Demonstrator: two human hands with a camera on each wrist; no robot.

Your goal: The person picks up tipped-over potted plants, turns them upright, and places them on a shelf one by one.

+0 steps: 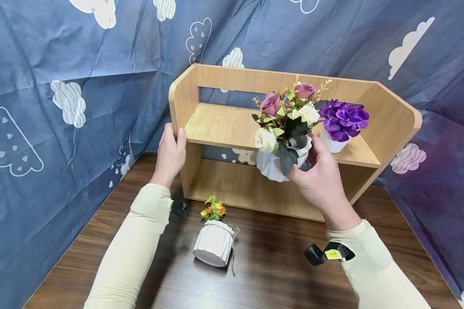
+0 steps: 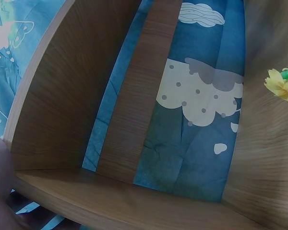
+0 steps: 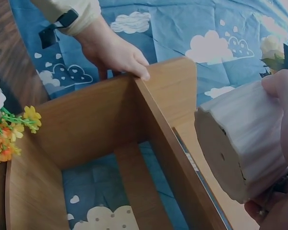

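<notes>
My right hand (image 1: 322, 182) grips a white ribbed flowerpot (image 1: 270, 165) of artificial mauve and cream roses (image 1: 270, 104). The pot hangs in front of the upper board of a two-tier wooden shelf (image 1: 224, 124), tilted; its flat underside shows in the right wrist view. At the shelf's left side panel my left hand (image 1: 169, 153) holds on, with the thumb on the front edge (image 3: 143, 76) and the fingers outside, partly hidden. On the upper board at right stands a white pot of purple flowers (image 1: 344, 118), close behind my right hand.
In front of the shelf, a white pot (image 1: 213, 244) with small orange and yellow flowers (image 1: 213, 209) and a twine bow lies tipped on the dark wooden table (image 1: 278, 266). Blue cloud-patterned cloth (image 1: 100, 103) hangs behind and along both sides.
</notes>
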